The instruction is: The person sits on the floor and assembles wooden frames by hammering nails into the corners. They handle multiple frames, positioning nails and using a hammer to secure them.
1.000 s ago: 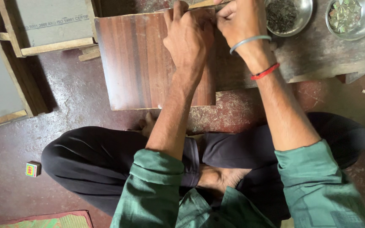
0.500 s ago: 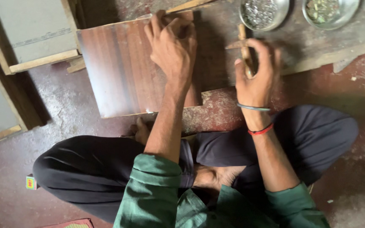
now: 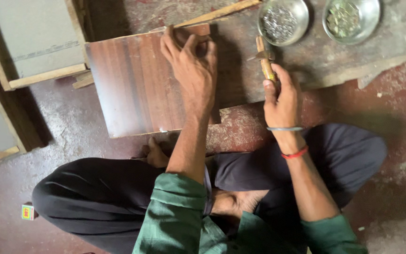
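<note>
Hammer: the wooden-handled hammer lies in the right hand, over the grey slab at about 1 o'clock from the seated person's lap.
Hammer long axis: nearly upright in the view, running from 6 o'clock at the palm to 12 o'clock at the free end, with the small metal head crossing the handle partway up.
Right-hand grip: the fingers are curled closed round the lower handle, thumb laid along it; the upper handle and head stand clear of the fist.
Left hand: the left hand rests on the far right corner of the dark wood-grain panel, fingers bunched and pinched together at that edge. Whether they hold a nail there cannot be told; anything between the fingertips is hidden.
Key relation: the pinched left fingertips lie at about 9 to 10 o'clock from the hammer head, near but apart from it; the right hand is the nearer to the hammer, the left the nearer to the panel.
Panel: it lies flat, partly on the slab and partly over the red floor, its grain running 12 to 6 o'clock.
Nail bowl: a steel bowl of small nails sits just beyond the hammer's tip, at 12 o'clock from it.
Second bowl: a steel bowl of mixed small fittings stands at 2 o'clock from the hammer.
Frames: grey boards in wooden frames lie at 9 o'clock from the panel.
</note>
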